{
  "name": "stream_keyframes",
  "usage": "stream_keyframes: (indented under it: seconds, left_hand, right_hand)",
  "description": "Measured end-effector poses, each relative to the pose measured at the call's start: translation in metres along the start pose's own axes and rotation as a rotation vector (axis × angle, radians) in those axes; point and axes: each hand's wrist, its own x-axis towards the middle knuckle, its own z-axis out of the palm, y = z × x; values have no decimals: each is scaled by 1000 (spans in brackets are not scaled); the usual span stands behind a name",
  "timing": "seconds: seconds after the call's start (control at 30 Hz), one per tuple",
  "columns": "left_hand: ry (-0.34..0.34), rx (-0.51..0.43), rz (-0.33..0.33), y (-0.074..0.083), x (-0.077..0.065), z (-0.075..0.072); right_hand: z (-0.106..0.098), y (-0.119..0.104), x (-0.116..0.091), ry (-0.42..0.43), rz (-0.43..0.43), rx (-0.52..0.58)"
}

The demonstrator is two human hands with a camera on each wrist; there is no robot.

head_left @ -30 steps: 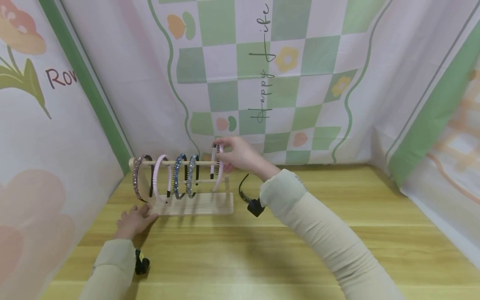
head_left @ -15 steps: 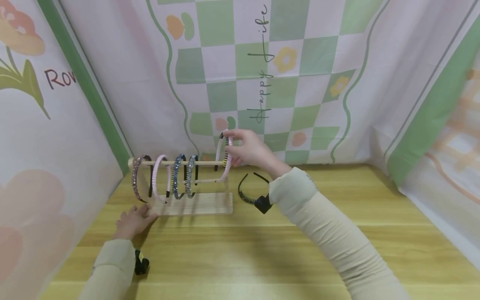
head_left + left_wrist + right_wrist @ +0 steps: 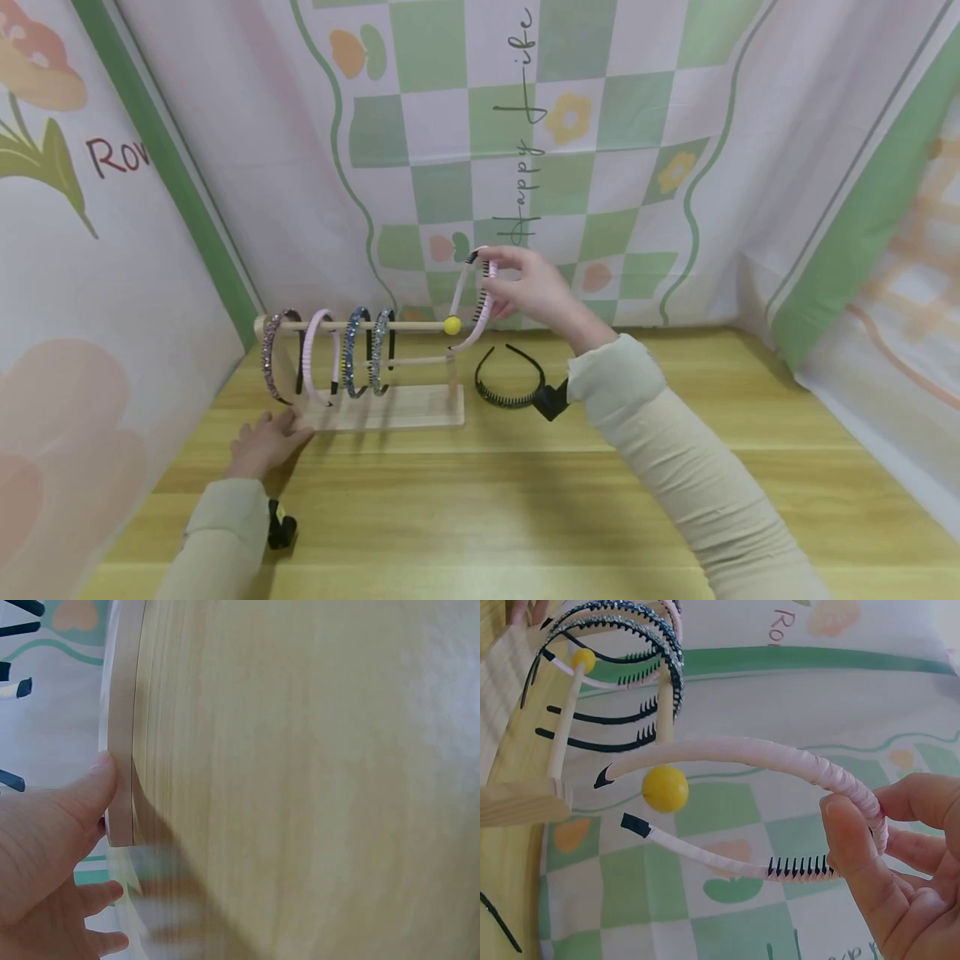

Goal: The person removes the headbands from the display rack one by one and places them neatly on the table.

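Where the yellowish wood-grain surface (image 3: 420, 517) spreads below both hands, a pale wooden stand with round rods (image 3: 420, 410) is touched by the left hand (image 3: 264, 446), laid low, its fingers spread and its thumb against the base. By the right hand (image 3: 536, 287), raised and reaching in from the right, a ribbed pink hairband with black teeth (image 3: 742, 750) is pinched at its bend between thumb and fingers, its open ends pointing left of them. The step in hand is judged to be passing this hairband around the round yellow ball (image 3: 665, 789) left of those fingers, which next must be cleared by both ends.
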Motion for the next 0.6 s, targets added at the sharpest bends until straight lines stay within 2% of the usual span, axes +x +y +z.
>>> stream_keyframes:
  seconds: [0.6]
  left_hand:
    - [0,9,-6,1,-1,-1]
  right_hand:
    - [-29,30,-4,98,52,93]
